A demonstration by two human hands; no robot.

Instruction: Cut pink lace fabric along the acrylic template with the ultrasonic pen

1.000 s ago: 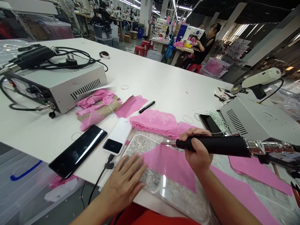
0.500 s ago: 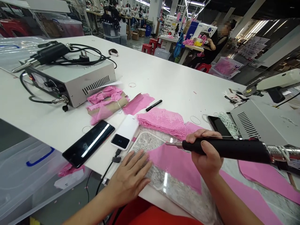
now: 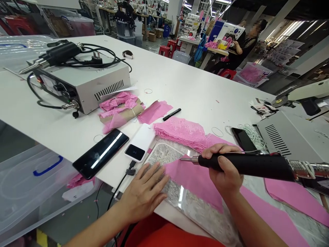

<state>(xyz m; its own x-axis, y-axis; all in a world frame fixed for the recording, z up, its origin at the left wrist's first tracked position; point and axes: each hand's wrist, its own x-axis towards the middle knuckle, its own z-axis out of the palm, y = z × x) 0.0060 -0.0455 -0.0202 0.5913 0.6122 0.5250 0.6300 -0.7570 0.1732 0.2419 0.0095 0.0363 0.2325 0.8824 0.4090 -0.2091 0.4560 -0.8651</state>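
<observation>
My right hand (image 3: 226, 168) is wrapped round the black handle of an ultrasonic welding gun (image 3: 259, 165). The metal tip points left and meets the upper edge of a pink fabric piece (image 3: 195, 181). That piece lies flat on a clear board (image 3: 164, 152) with a speckled grey surface beneath. Fingers outstretched, my left hand (image 3: 146, 190) rests on the board's left part, its fingertips at the fabric's left corner. Just beyond the board is a stack of pink lace pieces (image 3: 180, 132). More pink fabric (image 3: 269, 212) lies under and beside my right forearm.
A grey control box (image 3: 102, 89) carries a second gun (image 3: 59, 55) at the left. Nearer are a black phone (image 3: 100, 152), a white power bank (image 3: 140, 142), a pen (image 3: 172, 114) and a pink bundle (image 3: 122, 111). Another grey box (image 3: 295, 133) stands right. A person (image 3: 246, 44) sits at a sewing machine beyond.
The camera view has shifted slightly, so the table items appear a little to the right. Both hands, the gun and the fabric keep nearly the same arrangement.
</observation>
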